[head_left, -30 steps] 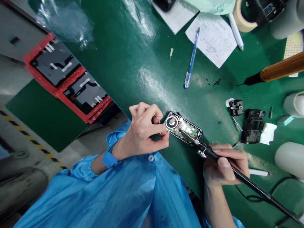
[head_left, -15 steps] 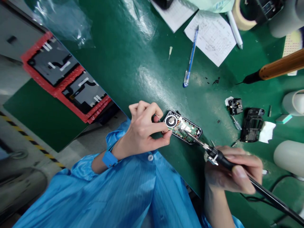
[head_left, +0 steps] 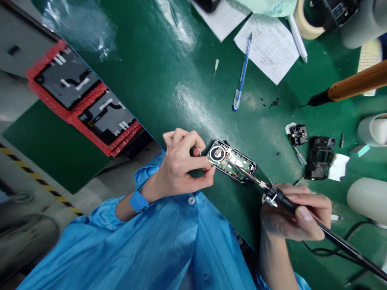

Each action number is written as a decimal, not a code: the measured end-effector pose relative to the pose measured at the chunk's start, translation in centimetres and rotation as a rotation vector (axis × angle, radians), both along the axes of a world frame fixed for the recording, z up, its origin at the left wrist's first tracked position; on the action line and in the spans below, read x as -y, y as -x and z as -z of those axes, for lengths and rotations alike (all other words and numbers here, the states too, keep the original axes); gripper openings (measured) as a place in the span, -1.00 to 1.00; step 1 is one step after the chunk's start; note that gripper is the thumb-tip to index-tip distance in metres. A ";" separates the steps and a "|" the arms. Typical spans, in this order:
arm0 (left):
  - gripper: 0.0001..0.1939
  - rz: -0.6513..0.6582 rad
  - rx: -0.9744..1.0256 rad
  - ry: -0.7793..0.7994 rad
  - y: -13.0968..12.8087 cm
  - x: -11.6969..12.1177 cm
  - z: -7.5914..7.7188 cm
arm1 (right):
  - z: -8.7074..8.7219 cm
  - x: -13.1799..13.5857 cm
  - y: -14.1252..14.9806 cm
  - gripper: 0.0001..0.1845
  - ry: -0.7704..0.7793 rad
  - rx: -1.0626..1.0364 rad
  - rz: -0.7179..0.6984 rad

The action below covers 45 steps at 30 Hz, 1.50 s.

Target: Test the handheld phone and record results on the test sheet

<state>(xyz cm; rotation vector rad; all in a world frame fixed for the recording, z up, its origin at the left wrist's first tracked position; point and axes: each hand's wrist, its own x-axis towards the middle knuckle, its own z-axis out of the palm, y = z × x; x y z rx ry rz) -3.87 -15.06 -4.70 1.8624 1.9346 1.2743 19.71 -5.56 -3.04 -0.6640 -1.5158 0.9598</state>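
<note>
A small opened device (head_left: 231, 161) with a green circuit board and a round black-and-white part lies on the green mat (head_left: 169, 92) near its front edge. My left hand (head_left: 183, 163) pinches a thin solder wire (head_left: 198, 150) at the device's left end, fingers closed. My right hand (head_left: 294, 217) grips a black soldering iron (head_left: 302, 211) like a pen. The iron's metal tip rests on the board's right half.
Black plastic housing parts (head_left: 319, 159) and a white pad (head_left: 338, 167) lie to the right. A blue pen (head_left: 242, 74) and printed papers (head_left: 267, 46) sit further back. An orange-handled tool (head_left: 353, 85) points in from the right. Red trays (head_left: 81, 98) stand left, off the mat.
My right hand pulled the iron back to the right, then eased in again a little; the tip stays on the board. The left hand has hardly moved.
</note>
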 end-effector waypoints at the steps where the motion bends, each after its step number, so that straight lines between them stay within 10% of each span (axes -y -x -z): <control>1: -0.69 0.007 0.001 0.004 0.1 0.0 0.0 | 0.1 0.0 0.0 -0.81 0.002 -0.002 -0.004; 45: -0.71 -0.007 -0.019 0.083 -0.1 -0.2 -0.3 | 0.2 1.0 1.4 -0.91 -0.006 0.182 0.184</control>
